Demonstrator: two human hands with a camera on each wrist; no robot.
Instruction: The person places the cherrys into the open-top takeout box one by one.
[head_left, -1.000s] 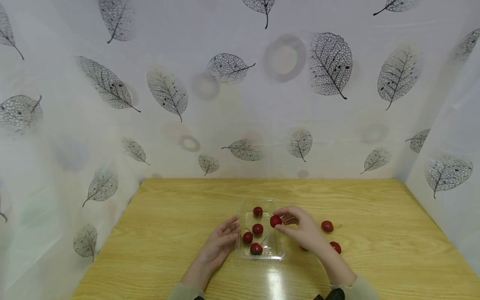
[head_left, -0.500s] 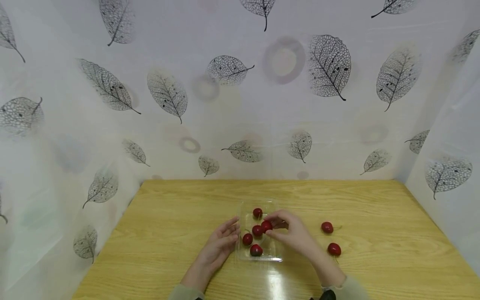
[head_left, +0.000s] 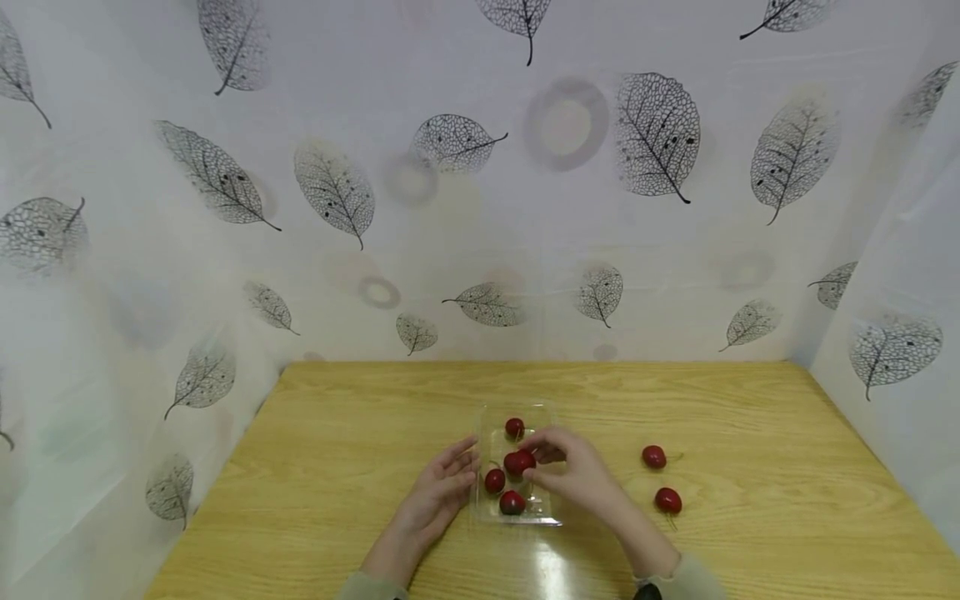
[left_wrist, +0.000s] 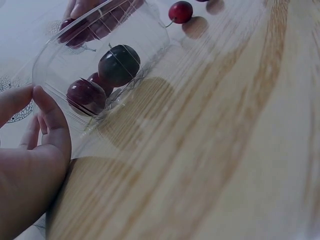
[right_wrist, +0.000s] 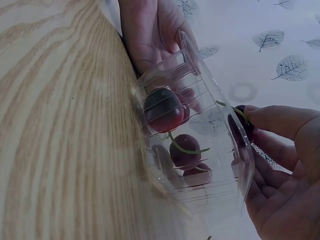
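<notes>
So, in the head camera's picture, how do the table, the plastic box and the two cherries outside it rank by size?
Largest to smallest:
1. Table
2. Plastic box
3. Upper cherry and lower cherry: too alike to rank; nearness may enlarge the lower.

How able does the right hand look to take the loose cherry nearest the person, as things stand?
Probably not straight away: the right hand is holding another cherry at the plastic box. Nothing covers the loose cherry, though, so once emptied, the hand's way looks free.
</notes>
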